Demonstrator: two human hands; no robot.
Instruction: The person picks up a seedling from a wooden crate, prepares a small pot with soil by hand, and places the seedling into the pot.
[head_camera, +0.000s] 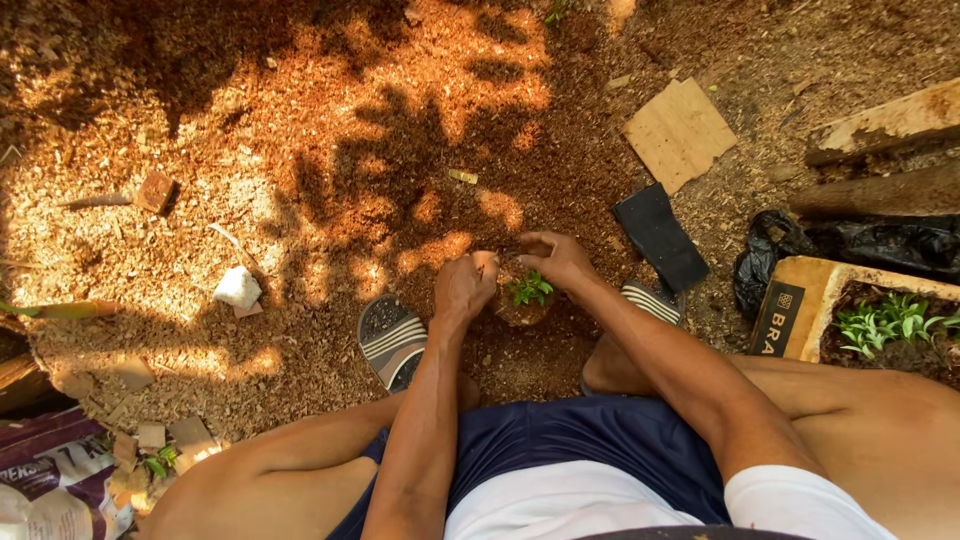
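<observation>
I squat on sawdust-strewn ground (300, 150) with both hands at a small clear bag of soil (522, 308) that stands between my striped sandals (392, 340). My left hand (463, 287) clenches against the bag's left rim; my right hand (556, 260) curls over its far edge, fingers gripping it. A green seedling (530, 288) stands upright in the soil. To my right, a cardboard box of seedlings (800, 300) sits well apart.
</observation>
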